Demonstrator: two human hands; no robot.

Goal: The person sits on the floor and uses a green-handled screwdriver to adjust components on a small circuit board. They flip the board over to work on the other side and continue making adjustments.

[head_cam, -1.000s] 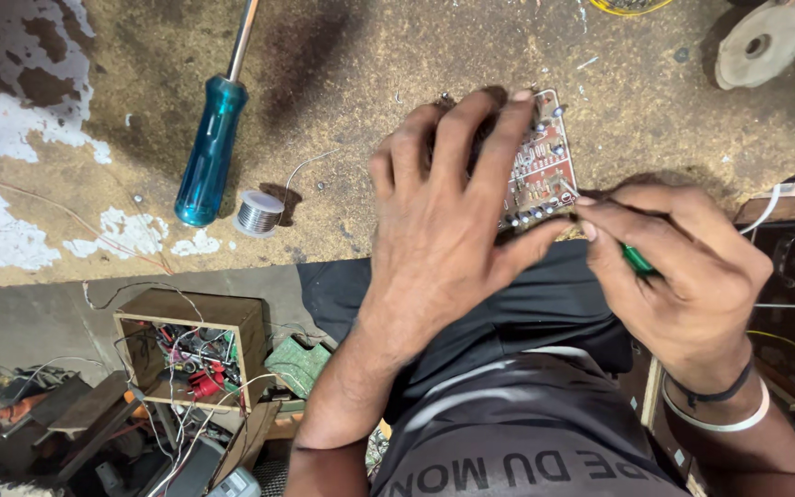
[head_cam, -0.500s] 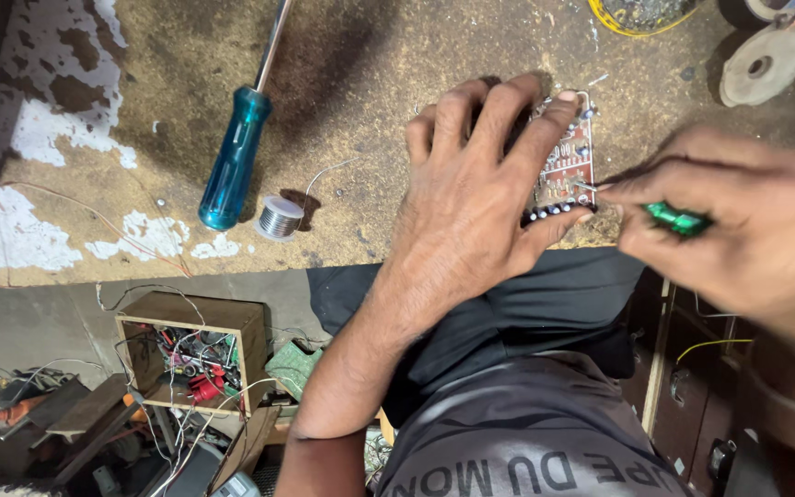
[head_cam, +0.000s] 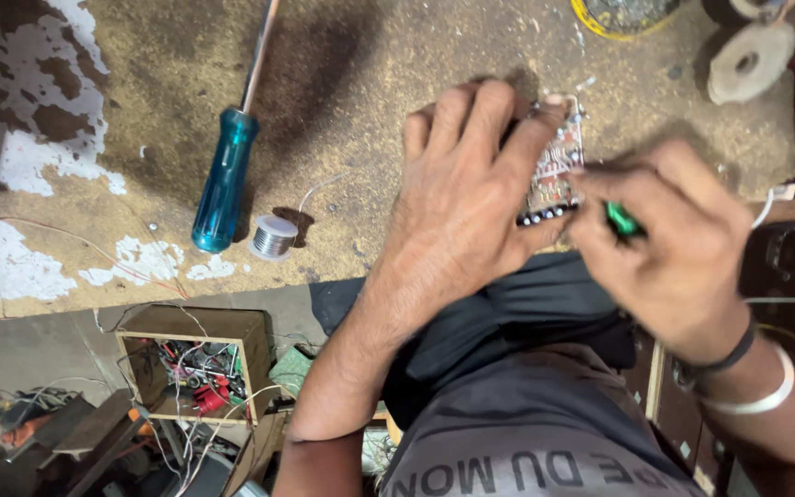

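The small red circuit board point(head_cam: 558, 166) sits near the front edge of the worn workbench point(head_cam: 397, 55), and everything else is best placed from it. The left hand point(head_cam: 471, 193) covers most of the board from its left, fingers spread wide over the top, pinning it flat rather than gripping it; only the board's right strip and a row of dark parts along its lower edge show. Just right of the board, the right hand point(head_cam: 674, 248) is closed narrowly around a thin green-handled tool point(head_cam: 623, 219), whose tip is hidden between the 2 hands, so I cannot tell whether it touches the board.

Compared with 0.5 s ago, the right hand has drawn back in toward the board: the green handle, then clear of it, now lies close to its lower right corner. The left hand has kept its spread hold. That reads as the tool being brought back to the work on the board's edge while the board is held steady.

Well left of the board lie a small spool of solder wire point(head_cam: 273, 237) and, just beyond it, a blue-handled screwdriver point(head_cam: 225, 179). Below and left of the board, under the bench, stands an open wooden box of wires point(head_cam: 197, 368). Up and to the right rests a grey disc point(head_cam: 749, 61).
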